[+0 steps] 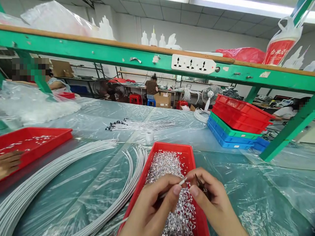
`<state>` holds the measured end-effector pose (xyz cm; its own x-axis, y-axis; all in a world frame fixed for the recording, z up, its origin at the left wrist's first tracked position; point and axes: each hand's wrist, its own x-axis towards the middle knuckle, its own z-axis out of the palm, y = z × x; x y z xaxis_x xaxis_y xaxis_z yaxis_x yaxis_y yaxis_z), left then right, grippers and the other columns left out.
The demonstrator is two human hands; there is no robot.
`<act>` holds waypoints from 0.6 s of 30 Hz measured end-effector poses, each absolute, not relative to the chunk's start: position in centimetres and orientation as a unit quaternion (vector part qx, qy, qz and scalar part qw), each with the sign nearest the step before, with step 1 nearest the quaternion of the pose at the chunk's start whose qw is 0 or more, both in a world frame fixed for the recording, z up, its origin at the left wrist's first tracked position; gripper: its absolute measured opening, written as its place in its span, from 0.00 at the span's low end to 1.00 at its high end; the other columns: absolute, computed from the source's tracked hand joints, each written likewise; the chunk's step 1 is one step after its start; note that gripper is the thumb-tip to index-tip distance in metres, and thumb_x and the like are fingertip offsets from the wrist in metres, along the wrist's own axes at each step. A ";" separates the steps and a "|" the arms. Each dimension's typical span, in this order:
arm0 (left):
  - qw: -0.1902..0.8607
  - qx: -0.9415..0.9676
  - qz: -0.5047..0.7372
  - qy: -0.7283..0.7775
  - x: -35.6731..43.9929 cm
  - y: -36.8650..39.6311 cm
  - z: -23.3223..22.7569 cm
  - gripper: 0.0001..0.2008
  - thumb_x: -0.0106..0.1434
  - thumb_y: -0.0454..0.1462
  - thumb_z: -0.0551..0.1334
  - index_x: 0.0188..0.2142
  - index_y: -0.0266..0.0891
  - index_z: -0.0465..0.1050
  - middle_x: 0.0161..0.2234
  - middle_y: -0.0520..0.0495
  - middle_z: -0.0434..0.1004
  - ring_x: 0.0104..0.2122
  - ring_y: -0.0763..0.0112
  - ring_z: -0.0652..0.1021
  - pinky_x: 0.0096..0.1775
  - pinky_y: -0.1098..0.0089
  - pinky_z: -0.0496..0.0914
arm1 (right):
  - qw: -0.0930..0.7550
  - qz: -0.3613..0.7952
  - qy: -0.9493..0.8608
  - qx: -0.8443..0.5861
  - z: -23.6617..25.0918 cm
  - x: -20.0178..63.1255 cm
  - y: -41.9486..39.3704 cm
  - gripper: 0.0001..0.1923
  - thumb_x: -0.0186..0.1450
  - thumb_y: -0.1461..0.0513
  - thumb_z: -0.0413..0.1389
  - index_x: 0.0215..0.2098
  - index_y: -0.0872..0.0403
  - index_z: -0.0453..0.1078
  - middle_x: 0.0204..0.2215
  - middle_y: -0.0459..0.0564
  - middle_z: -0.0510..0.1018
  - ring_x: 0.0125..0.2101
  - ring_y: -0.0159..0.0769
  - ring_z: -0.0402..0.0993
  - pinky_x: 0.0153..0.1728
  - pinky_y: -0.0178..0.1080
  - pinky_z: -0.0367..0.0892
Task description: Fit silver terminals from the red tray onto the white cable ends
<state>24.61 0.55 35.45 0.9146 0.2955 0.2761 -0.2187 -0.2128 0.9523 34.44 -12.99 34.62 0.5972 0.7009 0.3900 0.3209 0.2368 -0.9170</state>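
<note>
One red tray [173, 146], silver bits [164, 164] inside | left fingers [169, 199] pinching white cable [182, 181] | right fingers [197, 194] gripping pointed tool [200, 184]

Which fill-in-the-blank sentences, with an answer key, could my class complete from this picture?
1. The right hand holds a dark, pointed metal tool, while the left hand pinches a slim, round cable coloured ____.
2. Small, shiny silver pieces lie in a rectangular plastic tray coloured ____.
3. In the stack of rectangular plastic trays, the blue ones are at the ____.
4. The white, oblong power strip on the long green beam has ____ sockets.

Missing words: white; red; bottom; three.
</note>
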 end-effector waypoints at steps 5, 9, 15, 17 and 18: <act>0.588 0.777 0.225 0.003 24.6 1.0 35.0 0.12 0.68 0.43 0.56 0.36 0.43 0.76 0.21 0.53 0.67 0.21 0.71 0.68 0.23 0.73 0.64 | 0.662 0.147 -0.417 -0.605 34.3 33.7 -13.3 0.06 0.69 0.59 0.58 0.45 0.43 0.69 0.26 0.41 0.64 0.23 0.32 0.56 0.23 0.31 0.51; 0.552 0.800 0.236 0.010 24.4 1.0 34.8 0.12 0.68 0.44 0.57 0.34 0.43 0.76 0.20 0.52 0.70 0.20 0.72 0.70 0.21 0.74 0.65 | 0.643 0.128 -0.386 -0.649 34.0 33.1 -13.8 0.14 0.71 0.48 0.54 0.47 0.47 0.67 0.33 0.48 0.66 0.34 0.41 0.65 0.31 0.35 0.63; 0.523 0.805 0.279 -0.019 24.3 0.8 35.2 0.09 0.68 0.40 0.58 0.38 0.43 0.78 0.21 0.54 0.74 0.18 0.74 0.72 0.19 0.76 0.66 | 0.554 0.163 -0.361 -0.732 34.4 32.3 -14.3 0.25 0.73 0.38 0.39 0.46 0.45 0.66 0.37 0.49 0.69 0.40 0.44 0.67 0.44 0.45 0.66; 0.522 0.803 0.286 -0.029 24.2 0.8 35.3 0.08 0.67 0.38 0.59 0.39 0.43 0.78 0.21 0.54 0.75 0.18 0.74 0.73 0.19 0.77 0.66 | 0.542 0.161 -0.363 -0.741 34.6 32.3 -14.3 0.25 0.73 0.38 0.39 0.47 0.43 0.65 0.39 0.48 0.69 0.42 0.43 0.66 0.46 0.46 0.64; 0.523 0.801 0.289 -0.033 24.2 0.8 35.4 0.07 0.67 0.36 0.60 0.40 0.43 0.78 0.21 0.54 0.76 0.18 0.75 0.73 0.19 0.78 0.66 | 0.541 0.156 -0.369 -0.740 34.7 32.4 -14.2 0.24 0.73 0.38 0.39 0.46 0.43 0.65 0.38 0.47 0.69 0.41 0.42 0.66 0.44 0.45 0.65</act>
